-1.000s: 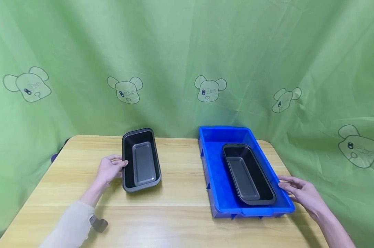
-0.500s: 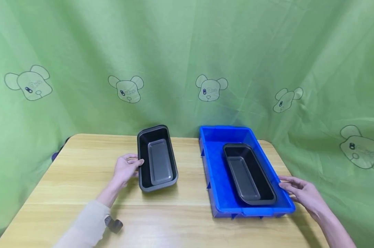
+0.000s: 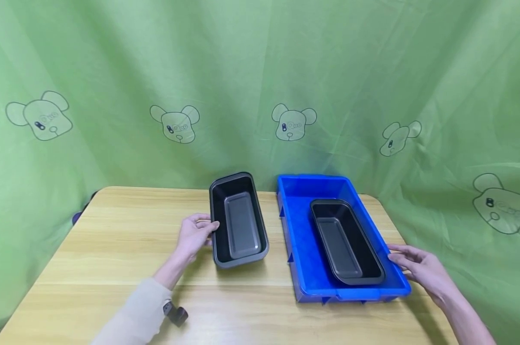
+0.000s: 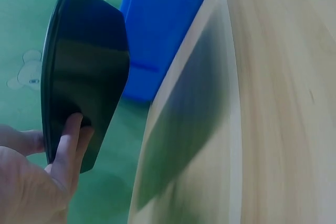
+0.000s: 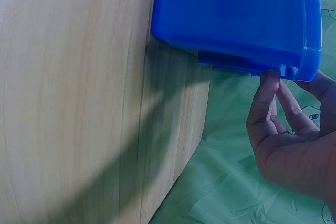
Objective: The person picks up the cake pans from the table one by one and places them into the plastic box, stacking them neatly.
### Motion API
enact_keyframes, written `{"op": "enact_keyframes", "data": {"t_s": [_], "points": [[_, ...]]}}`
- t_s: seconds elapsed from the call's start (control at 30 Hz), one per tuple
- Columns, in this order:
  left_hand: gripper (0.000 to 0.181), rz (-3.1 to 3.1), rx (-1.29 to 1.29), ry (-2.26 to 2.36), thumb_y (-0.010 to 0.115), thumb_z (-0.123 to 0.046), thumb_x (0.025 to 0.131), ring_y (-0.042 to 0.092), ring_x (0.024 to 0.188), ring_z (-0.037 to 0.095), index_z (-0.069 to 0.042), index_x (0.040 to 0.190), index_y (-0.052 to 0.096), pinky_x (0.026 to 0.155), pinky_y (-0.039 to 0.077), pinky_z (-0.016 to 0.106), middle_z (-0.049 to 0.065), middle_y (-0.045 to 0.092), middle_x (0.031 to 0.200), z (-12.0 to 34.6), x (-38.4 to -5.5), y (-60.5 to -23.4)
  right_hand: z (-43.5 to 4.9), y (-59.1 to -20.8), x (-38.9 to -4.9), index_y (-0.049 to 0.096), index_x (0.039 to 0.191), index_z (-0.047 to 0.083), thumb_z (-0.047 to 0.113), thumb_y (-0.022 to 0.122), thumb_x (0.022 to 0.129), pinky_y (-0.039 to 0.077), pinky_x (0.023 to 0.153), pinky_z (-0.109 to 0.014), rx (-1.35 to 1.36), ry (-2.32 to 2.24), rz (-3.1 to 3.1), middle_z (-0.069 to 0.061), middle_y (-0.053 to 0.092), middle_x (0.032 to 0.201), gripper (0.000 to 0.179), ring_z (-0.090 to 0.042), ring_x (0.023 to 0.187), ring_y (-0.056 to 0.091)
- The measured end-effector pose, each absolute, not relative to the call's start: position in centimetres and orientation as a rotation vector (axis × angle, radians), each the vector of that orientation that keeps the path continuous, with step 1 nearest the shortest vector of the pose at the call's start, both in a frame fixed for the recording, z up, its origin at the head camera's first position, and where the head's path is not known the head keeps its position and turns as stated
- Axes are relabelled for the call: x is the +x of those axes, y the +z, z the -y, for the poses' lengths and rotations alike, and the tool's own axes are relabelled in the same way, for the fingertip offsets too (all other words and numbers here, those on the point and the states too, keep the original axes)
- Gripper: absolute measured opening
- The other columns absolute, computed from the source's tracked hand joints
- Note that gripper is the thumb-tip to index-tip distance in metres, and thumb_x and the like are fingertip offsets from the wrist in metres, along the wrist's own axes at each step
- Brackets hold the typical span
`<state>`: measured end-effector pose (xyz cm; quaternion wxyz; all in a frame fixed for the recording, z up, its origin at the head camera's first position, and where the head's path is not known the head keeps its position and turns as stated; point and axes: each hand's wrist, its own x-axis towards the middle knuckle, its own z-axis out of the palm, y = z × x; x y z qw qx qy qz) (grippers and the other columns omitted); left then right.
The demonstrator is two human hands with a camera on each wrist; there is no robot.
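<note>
A dark loaf pan [image 3: 243,225] is held by its left rim in my left hand [image 3: 193,235]; the thumb lies over the inside edge and the fingers press the outer wall. In the left wrist view this pan [image 4: 86,72] hangs above the table, its shadow on the wood. A second dark loaf pan [image 3: 346,242] lies inside the blue tray [image 3: 300,282], toward its right side. My right hand [image 3: 423,268] grips the tray's right rim, thumb on top. From the right wrist view, the fingers [image 5: 268,95] curl beneath the tray's edge [image 5: 236,35].
The wooden table [image 3: 251,316] carries the blue tray on its right side. Behind and beside it hangs a green curtain [image 3: 234,72] printed with bear faces. A small dark device [image 3: 175,314] is on my left wrist.
My left hand has carried the loaf pan to the right, closer to the blue tray. The right hand, the tray and the pan inside it have stayed in place.
</note>
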<state>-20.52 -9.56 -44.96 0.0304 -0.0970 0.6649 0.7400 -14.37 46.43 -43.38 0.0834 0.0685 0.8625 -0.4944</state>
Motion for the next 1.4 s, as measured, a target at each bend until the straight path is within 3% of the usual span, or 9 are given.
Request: {"op": "enact_keyframes", "data": {"t_s": [0.13, 0.4, 0.7, 1.13, 1.4], "points": [[0.028, -2.033, -0.292, 2.296, 0.07, 0.001, 0.095, 0.068, 0.06, 0.006, 0.008, 0.121, 0.062, 0.048, 0.059, 0.017, -0.002, 0.074, 0.079, 8.3, -20.6, -44.7, -46.4, -43.4, -14.4, 0.066, 0.14, 0.012, 0.032, 0.068, 0.104, 0.066, 0.083, -0.023, 0.199, -1.48, -2.575, 0.027, 0.074, 0.102, 0.041, -0.003, 0.093, 0.074], [0.028, -2.04, -0.262, 2.285, 0.072, -0.001, 0.094, 0.069, 0.065, 0.008, 0.006, 0.12, 0.064, 0.048, 0.059, 0.017, 0.012, 0.079, 0.093, 5.7, -20.7, -43.9, -46.4, -43.3, -14.4, 0.067, 0.138, 0.016, 0.032, 0.068, 0.104, 0.066, 0.083, -0.023, 0.203, -1.484, -2.571, 0.026, 0.074, 0.101, 0.037, -0.003, 0.092, 0.075], [0.028, -2.029, -0.213, 2.291, 0.073, -0.001, 0.092, 0.065, 0.061, 0.006, 0.005, 0.118, 0.065, 0.045, 0.056, 0.017, 0.002, 0.073, 0.085, 3.2, -21.0, -42.8, -46.4, -43.3, -14.5, 0.065, 0.141, 0.013, 0.033, 0.068, 0.104, 0.066, 0.082, -0.023, 0.212, -1.461, -2.583, 0.025, 0.074, 0.1, 0.042, -0.004, 0.092, 0.075], [0.03, -1.97, -0.117, 2.297, 0.074, -0.001, 0.092, 0.065, 0.058, 0.007, 0.006, 0.119, 0.065, 0.044, 0.055, 0.017, 0.006, 0.074, 0.089, -0.2, -20.9, -41.5, -46.4, -43.3, -14.5, 0.064, 0.142, 0.01, 0.034, 0.068, 0.104, 0.066, 0.083, -0.023, 0.226, -1.457, -2.572, 0.026, 0.074, 0.101, 0.045, -0.002, 0.093, 0.075], [0.03, -1.942, -0.072, 2.29, 0.075, -0.001, 0.092, 0.066, 0.062, 0.009, 0.005, 0.119, 0.066, 0.047, 0.058, 0.017, 0.005, 0.072, 0.089, -2.3, -20.9, -40.8, -46.4, -43.2, -14.4, 0.067, 0.138, 0.019, 0.031, 0.068, 0.105, 0.066, 0.082, -0.023, 0.213, -1.476, -2.563, 0.025, 0.075, 0.1, 0.036, -0.005, 0.092, 0.075]]}}
